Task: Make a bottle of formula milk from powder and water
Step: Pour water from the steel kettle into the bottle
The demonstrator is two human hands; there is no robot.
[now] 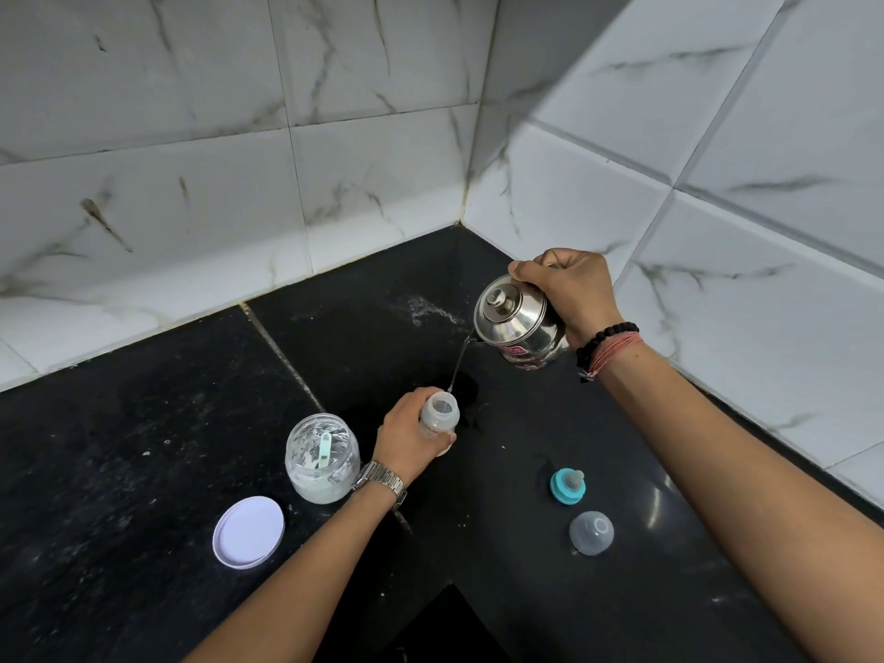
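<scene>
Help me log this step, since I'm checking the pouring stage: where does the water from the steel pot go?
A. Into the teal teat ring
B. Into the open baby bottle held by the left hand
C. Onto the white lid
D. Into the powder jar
B: a thin stream runs from the spout of the steel pot, tilted by the right hand, to the mouth of the baby bottle that the left hand grips.

Black stone counter (143, 423) beneath white marble-veined wall tiles (191, 136), some stained.
</scene>
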